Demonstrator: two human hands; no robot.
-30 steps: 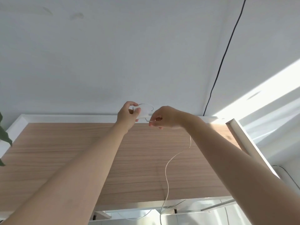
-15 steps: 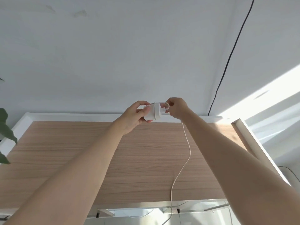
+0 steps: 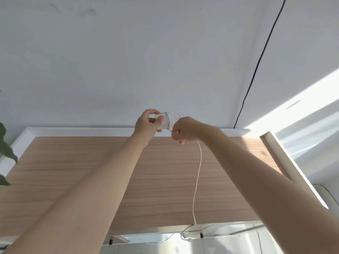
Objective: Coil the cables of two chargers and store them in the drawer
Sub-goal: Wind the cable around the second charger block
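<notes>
Left hand (image 3: 146,125) pinches the charger (image 3: 163,122) above the far edge of the desk (image 3: 73,180), fingers closed on its body. One loop of cable (image 3: 197,180) arcs off the charger's right side. Right hand (image 3: 185,131), just right of it, pinches the cable. Slack hangs straight down from that pinch, past the near desk edge, plug end dangling. Next wrap likely feeds from the right.

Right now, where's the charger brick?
Head view, centre: the white charger brick is pinched in the left hand above the desk's far edge, beside the right hand.
</notes>
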